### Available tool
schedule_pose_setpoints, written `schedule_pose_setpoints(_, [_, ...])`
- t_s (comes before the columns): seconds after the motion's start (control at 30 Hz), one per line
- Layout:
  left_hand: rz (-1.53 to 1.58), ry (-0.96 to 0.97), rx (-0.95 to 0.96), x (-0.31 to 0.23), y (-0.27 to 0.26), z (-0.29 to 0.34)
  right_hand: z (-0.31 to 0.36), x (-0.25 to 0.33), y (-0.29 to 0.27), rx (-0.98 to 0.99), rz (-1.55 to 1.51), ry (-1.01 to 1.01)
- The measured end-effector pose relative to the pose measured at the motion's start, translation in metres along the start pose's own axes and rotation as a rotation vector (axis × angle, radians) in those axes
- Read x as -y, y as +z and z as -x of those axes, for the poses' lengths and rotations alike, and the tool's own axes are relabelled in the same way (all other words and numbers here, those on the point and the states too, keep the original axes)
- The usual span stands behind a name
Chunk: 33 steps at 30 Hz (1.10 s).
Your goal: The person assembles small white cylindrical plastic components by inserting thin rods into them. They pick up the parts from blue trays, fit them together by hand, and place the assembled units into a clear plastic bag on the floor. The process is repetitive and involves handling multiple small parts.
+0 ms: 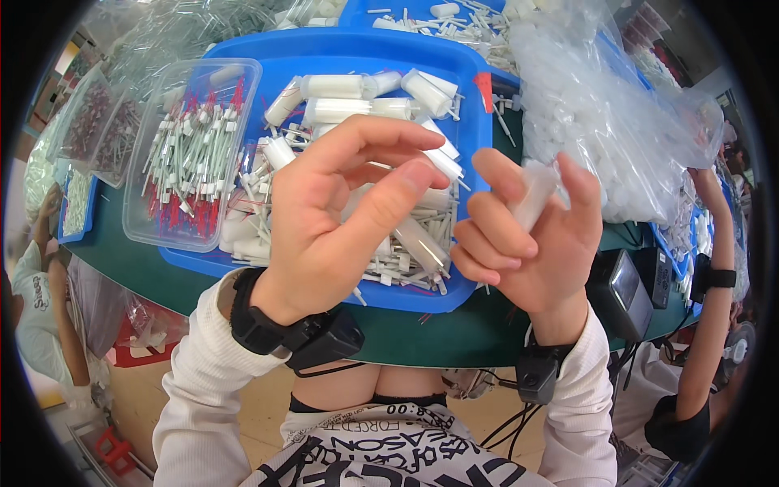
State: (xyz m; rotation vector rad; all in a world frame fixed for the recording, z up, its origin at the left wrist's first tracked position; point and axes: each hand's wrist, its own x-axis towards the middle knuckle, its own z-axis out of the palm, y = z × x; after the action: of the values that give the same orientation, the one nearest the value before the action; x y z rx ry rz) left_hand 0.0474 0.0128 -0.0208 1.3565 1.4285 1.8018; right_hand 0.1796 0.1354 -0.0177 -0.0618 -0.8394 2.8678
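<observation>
In my right hand (540,243) is a short, translucent white plastic tube (535,193), gripped by the curled fingers and pointing upward. My left hand (329,215) hovers over the blue tray with bent fingers and a gap between thumb and index finger; I see nothing held in it. Below both hands, the blue tray (341,50) carries several white cylinders, such as one at the upper middle (333,87), and many thin white sticks. A longer clear tube (420,246) lies among them between my hands. Part of the tray's contents is hidden behind my left hand.
A clear plastic box (134,235) of thin white parts with red ends overlaps the tray's left side. At the right, a big clear bag (600,138) holds white pieces. A black device (621,292) stands on the green table (389,349). Other people sit at both sides.
</observation>
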Motion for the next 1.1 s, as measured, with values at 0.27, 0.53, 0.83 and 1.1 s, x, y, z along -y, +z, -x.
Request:
schedule_pose_setpoints(0.27, [-0.012,0.017,0.01,0.001,-0.001,-0.001,-0.001,0.001,-0.011,0.157,-0.079,0.046])
schedule_pose_setpoints(0.53, [-0.021,-0.004,-0.004,-0.001,-0.001,0.0,0.0,-0.003,-0.01,0.149,-0.024,-0.005])
schedule_pose_setpoints(0.83, [0.002,0.007,-0.019,-0.001,-0.002,0.0,0.0,-0.007,0.008,-0.035,0.379,-0.055])
schedule_pose_setpoints(1.1, [-0.026,0.03,0.0,-0.001,-0.004,-0.001,-0.003,-0.009,0.01,-0.104,0.216,0.065])
